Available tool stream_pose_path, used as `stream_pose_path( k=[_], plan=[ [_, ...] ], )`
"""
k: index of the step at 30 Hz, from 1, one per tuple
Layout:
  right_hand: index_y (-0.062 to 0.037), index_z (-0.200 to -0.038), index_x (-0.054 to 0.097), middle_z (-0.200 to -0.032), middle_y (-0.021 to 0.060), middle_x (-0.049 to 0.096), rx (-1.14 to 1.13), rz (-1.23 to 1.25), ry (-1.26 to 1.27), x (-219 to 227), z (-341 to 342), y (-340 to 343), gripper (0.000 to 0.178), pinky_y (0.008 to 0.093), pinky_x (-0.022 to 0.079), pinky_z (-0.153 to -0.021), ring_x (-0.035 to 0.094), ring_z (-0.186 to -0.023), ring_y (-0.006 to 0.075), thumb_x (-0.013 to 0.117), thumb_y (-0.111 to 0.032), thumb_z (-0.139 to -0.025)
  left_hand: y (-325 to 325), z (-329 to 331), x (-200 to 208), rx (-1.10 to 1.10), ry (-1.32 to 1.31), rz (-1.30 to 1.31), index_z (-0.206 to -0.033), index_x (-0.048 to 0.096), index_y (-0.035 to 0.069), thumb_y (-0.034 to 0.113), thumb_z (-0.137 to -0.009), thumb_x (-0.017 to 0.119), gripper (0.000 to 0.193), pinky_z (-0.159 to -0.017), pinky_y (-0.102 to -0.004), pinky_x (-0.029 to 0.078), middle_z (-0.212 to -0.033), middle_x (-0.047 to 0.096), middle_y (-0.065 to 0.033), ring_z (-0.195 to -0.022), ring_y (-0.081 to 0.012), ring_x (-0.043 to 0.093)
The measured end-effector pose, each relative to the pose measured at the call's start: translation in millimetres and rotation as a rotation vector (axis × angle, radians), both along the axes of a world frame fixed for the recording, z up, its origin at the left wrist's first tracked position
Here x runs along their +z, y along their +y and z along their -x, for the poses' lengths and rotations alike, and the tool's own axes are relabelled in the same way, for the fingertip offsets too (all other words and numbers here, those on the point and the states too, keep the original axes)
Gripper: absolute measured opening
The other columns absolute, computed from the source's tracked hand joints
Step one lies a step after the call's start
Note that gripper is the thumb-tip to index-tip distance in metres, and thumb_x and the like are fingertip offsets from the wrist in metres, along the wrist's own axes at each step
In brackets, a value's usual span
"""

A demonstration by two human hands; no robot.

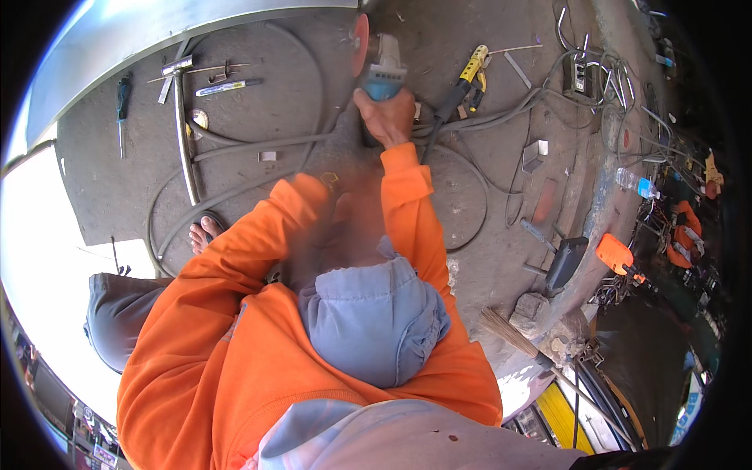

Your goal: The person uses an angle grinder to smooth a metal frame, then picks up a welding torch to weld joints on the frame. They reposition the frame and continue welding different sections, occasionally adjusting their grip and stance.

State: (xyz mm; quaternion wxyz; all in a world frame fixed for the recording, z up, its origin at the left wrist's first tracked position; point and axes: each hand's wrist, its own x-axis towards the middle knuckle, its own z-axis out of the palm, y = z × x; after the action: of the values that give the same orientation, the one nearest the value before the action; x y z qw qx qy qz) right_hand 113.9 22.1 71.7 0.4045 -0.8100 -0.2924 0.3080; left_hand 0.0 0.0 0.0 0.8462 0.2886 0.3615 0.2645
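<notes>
My right hand [389,117], in an orange sleeve, is closed around a teal and grey angle grinder [385,77] in front of me. The grinder's red disc [360,45] stands on edge beside its head, near the corner of a metal panel [227,17]. From the left, my left sleeve [301,200] reaches in towards the middle. Past its cuff the picture is dark and smeared, so the left hand's fingers cannot be made out. Gathered grey-blue cloth [368,313] lies between my arms.
On the left are a hammer [184,125], a screwdriver [122,110] and a marker [227,88]. A yellow-and-black electrode holder [474,64] lies right of the grinder. Cables [501,117] loop across the floor. Farther right are a square tube offcut [535,155], a bottle [634,183] and a broom [509,329].
</notes>
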Motion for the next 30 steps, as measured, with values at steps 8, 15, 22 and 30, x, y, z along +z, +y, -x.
stream_pose_path(
  k=[8,15,22,30],
  plan=[
    [0.0069,-0.102,0.068,-0.094,0.0257,0.074,0.033,-0.019,0.0,-4.7,-4.8,7.3,0.052,0.0443,0.057,-0.081,0.074,-0.089,0.0405,0.082,-0.029,-0.067,13.5,5.3,17.7,-0.138,0.301,-0.59,-0.152,0.034,0.004,0.019,-0.087,0.078,0.08,-0.108,-0.0336,0.044,-0.141,0.053,-0.0145,-0.128,-0.0229,0.054],
    [0.0031,-0.079,0.068,-0.074,0.0125,0.071,-0.007,-0.103,-0.069,-7.9,-2.0,15.2,0.032,0.0386,0.054,-0.069,0.067,-0.068,0.0214,0.077,-0.027,-0.073,22.1,12.3,15.7,-0.224,0.454,-0.81,-0.15,0.037,0.003,0.022,-0.09,0.075,0.074,-0.108,-0.0334,0.044,-0.138,0.054,-0.0146,-0.127,-0.024,0.055],
    [0.0075,-0.1,0.066,-0.094,0.0258,0.073,0.021,-0.046,0.006,-7.7,-5.6,15.1,0.052,0.0453,0.057,-0.08,0.073,-0.088,0.0414,0.083,-0.029,-0.067,24.7,-8.3,3.4,0.088,-0.105,-0.001,-0.148,0.038,0.002,0.026,-0.076,0.088,0.091,-0.11,-0.0367,0.043,-0.136,0.055,-0.0157,-0.129,-0.0253,0.054],
    [0.0058,-0.105,0.065,-0.099,0.0262,0.073,0.03,0.014,-0.008,0.0,-7.2,16.1,0.054,0.0448,0.057,-0.084,0.073,-0.094,0.0421,0.082,-0.029,-0.067,28.0,7.9,30.1,-0.21,0.461,-0.847,-0.148,0.037,0.002,0.023,-0.078,0.087,0.088,-0.108,-0.0369,0.044,-0.137,0.056,-0.0162,-0.128,-0.026,0.055]
  ],
)
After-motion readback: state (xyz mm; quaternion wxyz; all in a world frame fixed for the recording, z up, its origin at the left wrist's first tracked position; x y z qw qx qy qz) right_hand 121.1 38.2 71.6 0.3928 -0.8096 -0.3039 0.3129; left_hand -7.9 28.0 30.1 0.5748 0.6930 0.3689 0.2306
